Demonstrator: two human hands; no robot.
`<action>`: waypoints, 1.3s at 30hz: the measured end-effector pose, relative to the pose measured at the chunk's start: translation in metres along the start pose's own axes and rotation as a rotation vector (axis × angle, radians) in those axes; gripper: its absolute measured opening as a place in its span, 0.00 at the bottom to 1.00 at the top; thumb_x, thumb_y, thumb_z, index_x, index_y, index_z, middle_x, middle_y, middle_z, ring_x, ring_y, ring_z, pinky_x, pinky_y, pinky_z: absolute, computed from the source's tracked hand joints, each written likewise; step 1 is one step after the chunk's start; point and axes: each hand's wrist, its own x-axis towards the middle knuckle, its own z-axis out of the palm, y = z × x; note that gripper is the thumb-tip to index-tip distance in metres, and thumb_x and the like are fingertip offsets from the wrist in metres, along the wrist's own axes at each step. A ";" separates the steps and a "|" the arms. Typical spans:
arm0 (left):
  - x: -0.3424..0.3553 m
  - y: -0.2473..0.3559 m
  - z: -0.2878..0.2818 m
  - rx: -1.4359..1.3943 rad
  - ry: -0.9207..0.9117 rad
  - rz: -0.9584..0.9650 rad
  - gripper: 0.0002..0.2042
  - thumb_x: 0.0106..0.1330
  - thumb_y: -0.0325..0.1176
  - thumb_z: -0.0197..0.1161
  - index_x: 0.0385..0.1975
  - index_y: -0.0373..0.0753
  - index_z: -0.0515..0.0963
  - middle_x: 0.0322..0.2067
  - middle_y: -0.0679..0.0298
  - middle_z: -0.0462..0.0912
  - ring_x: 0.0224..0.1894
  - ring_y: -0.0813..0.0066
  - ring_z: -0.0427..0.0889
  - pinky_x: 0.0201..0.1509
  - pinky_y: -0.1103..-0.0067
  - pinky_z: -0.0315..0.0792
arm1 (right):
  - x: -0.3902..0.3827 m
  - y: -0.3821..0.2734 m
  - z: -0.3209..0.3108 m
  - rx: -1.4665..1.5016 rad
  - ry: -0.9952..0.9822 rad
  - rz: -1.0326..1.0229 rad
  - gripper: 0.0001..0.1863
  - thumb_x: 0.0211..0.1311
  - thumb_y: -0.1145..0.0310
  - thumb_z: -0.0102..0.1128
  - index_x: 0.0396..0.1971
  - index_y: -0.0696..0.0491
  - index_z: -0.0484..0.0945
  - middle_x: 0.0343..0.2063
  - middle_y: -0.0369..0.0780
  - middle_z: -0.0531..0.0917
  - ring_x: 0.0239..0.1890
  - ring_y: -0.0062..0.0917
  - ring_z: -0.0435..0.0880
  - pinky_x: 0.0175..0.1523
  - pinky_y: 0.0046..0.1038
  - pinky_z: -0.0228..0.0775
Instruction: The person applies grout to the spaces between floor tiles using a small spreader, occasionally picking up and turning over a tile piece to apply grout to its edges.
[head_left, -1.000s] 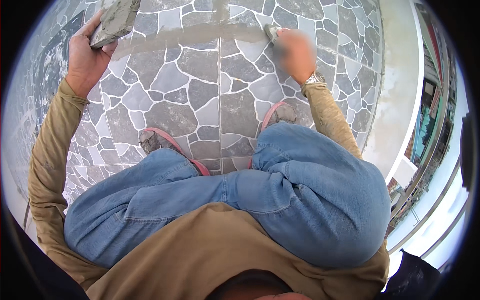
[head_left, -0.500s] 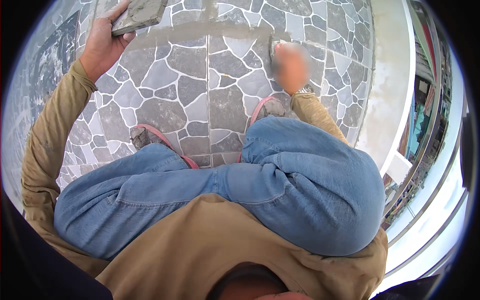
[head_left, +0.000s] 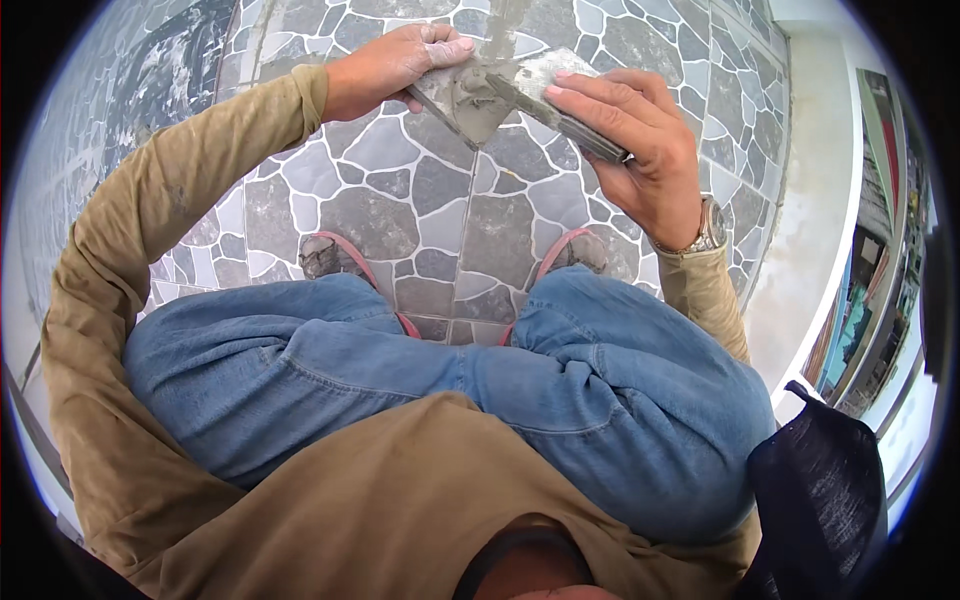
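Note:
My left hand [head_left: 395,65] grips the edge of a thin grey board [head_left: 436,98], thumb on top and fingers beneath. A lump of wet grey mortar [head_left: 480,108] lies on the board. In my right hand [head_left: 645,145] is a flat rectangular float [head_left: 548,72] with a whitish, rough upper face and dark, caked edges. Its fingers press on top, while the thumb is underneath. The float is tilted, and its left edge meets the mortar on the board. Both tools are held over the floor, in front of my feet.
The floor [head_left: 430,190] has a grey stone pattern with white joints. A smeared grey strip [head_left: 495,35] runs across it ahead. My shoes [head_left: 335,258] stand on the near floor. A dark, white-smeared patch [head_left: 160,90] lies far left; a low pale wall [head_left: 815,170] borders the right.
My right hand has lifted the float off the floor at the right and brought it to the board. My left hand has carried the board rightward and nearer the middle.

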 end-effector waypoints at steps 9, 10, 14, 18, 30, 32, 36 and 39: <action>0.013 0.027 0.010 -0.067 0.128 0.089 0.16 0.77 0.50 0.53 0.41 0.43 0.77 0.27 0.75 0.75 0.24 0.93 0.70 0.24 0.87 0.64 | -0.047 0.034 -0.009 0.132 -0.261 0.355 0.30 0.44 0.85 0.65 0.51 0.47 0.85 0.48 0.35 0.87 0.46 0.33 0.82 0.51 0.30 0.76; 0.016 0.010 -0.029 -0.043 0.060 0.152 0.16 0.77 0.49 0.52 0.44 0.42 0.78 0.28 0.76 0.76 0.24 0.94 0.69 0.24 0.88 0.62 | -0.057 0.050 -0.021 0.272 -0.317 0.507 0.28 0.47 0.85 0.66 0.51 0.47 0.85 0.47 0.36 0.87 0.46 0.30 0.83 0.51 0.29 0.76; 0.018 0.018 -0.053 -0.070 0.136 0.140 0.17 0.77 0.48 0.52 0.50 0.42 0.77 0.31 0.76 0.76 0.26 0.94 0.69 0.24 0.88 0.59 | -0.138 0.160 -0.063 0.265 -0.263 0.930 0.24 0.57 0.81 0.63 0.53 0.47 0.85 0.41 0.39 0.89 0.38 0.24 0.87 0.51 0.24 0.75; 0.011 0.006 -0.052 -0.132 0.179 0.069 0.17 0.76 0.48 0.55 0.51 0.41 0.78 0.31 0.76 0.78 0.26 0.93 0.71 0.23 0.88 0.62 | -0.159 0.186 -0.029 -0.148 -0.283 0.977 0.25 0.53 0.79 0.64 0.53 0.48 0.84 0.45 0.39 0.89 0.42 0.29 0.86 0.52 0.27 0.76; -0.008 -0.016 -0.074 -0.193 0.272 -0.024 0.17 0.78 0.46 0.52 0.53 0.39 0.76 0.30 0.75 0.75 0.24 0.91 0.66 0.24 0.88 0.58 | -0.214 0.182 -0.002 -0.635 -0.170 0.556 0.39 0.43 0.76 0.63 0.63 0.44 0.73 0.61 0.33 0.79 0.51 0.38 0.77 0.54 0.39 0.73; -0.008 -0.015 -0.075 -0.182 0.289 -0.010 0.18 0.78 0.45 0.52 0.54 0.39 0.76 0.30 0.74 0.74 0.24 0.91 0.65 0.24 0.88 0.57 | -0.229 0.175 0.014 -0.612 -0.167 0.558 0.39 0.43 0.75 0.64 0.63 0.44 0.74 0.63 0.33 0.78 0.51 0.38 0.77 0.55 0.38 0.74; -0.020 -0.009 -0.080 -0.182 0.352 0.003 0.19 0.78 0.45 0.51 0.56 0.38 0.76 0.30 0.75 0.75 0.24 0.91 0.65 0.24 0.87 0.57 | -0.232 0.161 -0.003 -0.465 -0.336 0.626 0.39 0.43 0.76 0.61 0.64 0.45 0.73 0.61 0.34 0.79 0.51 0.40 0.77 0.55 0.37 0.74; -0.018 -0.016 -0.081 -0.195 0.341 0.012 0.18 0.78 0.45 0.51 0.56 0.39 0.76 0.30 0.75 0.76 0.25 0.92 0.66 0.24 0.87 0.57 | -0.239 0.194 -0.016 -0.619 -0.100 0.649 0.40 0.43 0.76 0.61 0.65 0.45 0.72 0.60 0.37 0.80 0.50 0.42 0.77 0.56 0.39 0.74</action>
